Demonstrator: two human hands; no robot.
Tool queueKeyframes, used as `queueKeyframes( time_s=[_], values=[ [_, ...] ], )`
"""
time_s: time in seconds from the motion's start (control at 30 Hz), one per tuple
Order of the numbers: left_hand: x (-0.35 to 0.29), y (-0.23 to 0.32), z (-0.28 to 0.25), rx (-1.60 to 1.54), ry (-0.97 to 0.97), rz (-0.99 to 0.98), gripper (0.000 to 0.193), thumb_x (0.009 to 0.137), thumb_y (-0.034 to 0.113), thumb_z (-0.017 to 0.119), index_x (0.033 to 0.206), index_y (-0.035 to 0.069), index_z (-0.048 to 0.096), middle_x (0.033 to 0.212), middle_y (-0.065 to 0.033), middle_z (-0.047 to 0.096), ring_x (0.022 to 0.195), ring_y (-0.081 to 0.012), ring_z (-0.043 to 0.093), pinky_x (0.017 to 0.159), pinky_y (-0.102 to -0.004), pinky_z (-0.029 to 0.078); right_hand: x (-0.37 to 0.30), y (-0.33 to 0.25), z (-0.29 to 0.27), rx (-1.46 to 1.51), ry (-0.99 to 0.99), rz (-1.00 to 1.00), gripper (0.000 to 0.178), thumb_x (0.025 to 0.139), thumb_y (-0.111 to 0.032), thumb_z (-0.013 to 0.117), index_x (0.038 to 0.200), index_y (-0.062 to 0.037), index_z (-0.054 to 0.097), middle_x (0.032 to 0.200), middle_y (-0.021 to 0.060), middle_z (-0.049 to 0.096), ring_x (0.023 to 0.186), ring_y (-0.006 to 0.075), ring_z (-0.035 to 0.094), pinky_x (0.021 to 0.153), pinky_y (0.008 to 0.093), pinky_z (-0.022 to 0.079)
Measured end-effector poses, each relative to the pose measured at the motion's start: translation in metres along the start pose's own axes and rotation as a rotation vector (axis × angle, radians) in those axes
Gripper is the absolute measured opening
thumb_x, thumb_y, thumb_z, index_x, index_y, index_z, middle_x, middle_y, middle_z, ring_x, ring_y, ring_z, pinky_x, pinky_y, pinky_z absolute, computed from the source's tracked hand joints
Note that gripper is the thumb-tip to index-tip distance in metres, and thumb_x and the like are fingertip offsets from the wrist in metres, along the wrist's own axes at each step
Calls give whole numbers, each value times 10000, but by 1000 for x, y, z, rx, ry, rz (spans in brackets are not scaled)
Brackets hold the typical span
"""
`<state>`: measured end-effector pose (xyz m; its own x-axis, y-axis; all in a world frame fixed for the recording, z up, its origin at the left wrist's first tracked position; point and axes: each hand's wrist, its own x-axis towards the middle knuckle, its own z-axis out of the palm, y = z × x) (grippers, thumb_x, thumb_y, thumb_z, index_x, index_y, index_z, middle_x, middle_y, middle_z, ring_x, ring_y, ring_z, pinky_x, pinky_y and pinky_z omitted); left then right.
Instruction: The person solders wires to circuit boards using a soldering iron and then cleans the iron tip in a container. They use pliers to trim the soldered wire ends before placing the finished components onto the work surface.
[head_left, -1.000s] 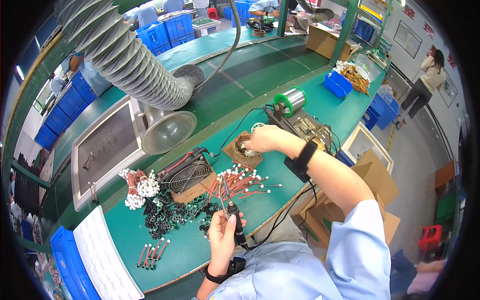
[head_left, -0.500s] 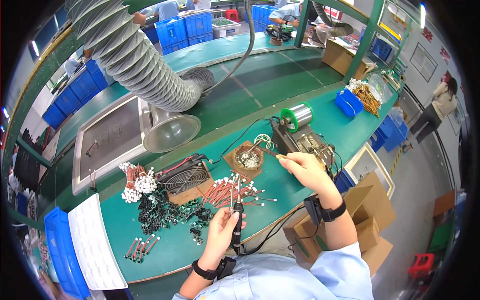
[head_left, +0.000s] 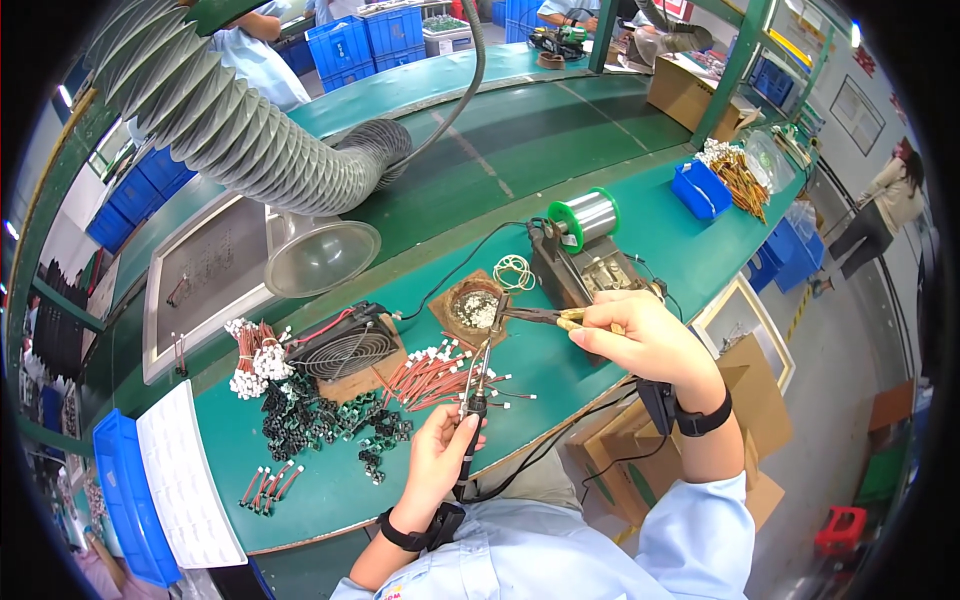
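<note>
In my left hand (head_left: pixel 438 448) is a soldering iron (head_left: pixel 474 415), gripped by its black handle with the metal end pointing up and away. My right hand (head_left: pixel 640 335) holds pliers (head_left: pixel 538 315) by their yellowish handles. The jaws reach left to the upper end of the iron; whether they grip it cannot be made out. Just beyond lies a round dish of pale bits on a brown square base (head_left: pixel 441 310). Red wires with white connectors (head_left: pixel 430 378) spread beside the iron. A pile of small black and green parts (head_left: pixel 300 420) sits left of my left hand.
A solder spool (head_left: pixel 592 220) stands on a metal device (head_left: pixel 580 275) beyond my right hand. A fan (head_left: pixel 350 352) and a bundle of wires (head_left: pixel 257 362) are at left. A ribbed duct with a clear hood (head_left: pixel 322 262) hangs above. Black cables (head_left: pixel 540 455) run along the near edge.
My right hand has brought the pliers' jaws nearer to the iron's upper end, beside the dish. The iron stays in my left hand. The whole view has shifted slightly.
</note>
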<state>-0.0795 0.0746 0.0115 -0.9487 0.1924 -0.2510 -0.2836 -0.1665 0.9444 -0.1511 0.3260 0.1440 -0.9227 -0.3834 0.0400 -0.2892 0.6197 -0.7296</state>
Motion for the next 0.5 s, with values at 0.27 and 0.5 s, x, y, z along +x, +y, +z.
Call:
queueKeyframes(
  time_s=[0.27,0.5],
  values=[
    [-1,3,3,3,13,6,170,900,122,543,1006,-9,526,911,-90,615,738,-116,592,674,-241,503,0,-2,-3,-103,-32,-51,258,822,-200,604,640,-18,580,623,77,491,618,209,495,592,324,395],
    [-2,1,2,36,3,-5,188,903,128,542,1026,-12,524,919,-90,616,738,-111,588,683,-235,496,1,-3,-5,-169,-37,-133,241,808,-195,611,646,-19,584,623,77,488,615,220,492,572,330,388]
  ],
)
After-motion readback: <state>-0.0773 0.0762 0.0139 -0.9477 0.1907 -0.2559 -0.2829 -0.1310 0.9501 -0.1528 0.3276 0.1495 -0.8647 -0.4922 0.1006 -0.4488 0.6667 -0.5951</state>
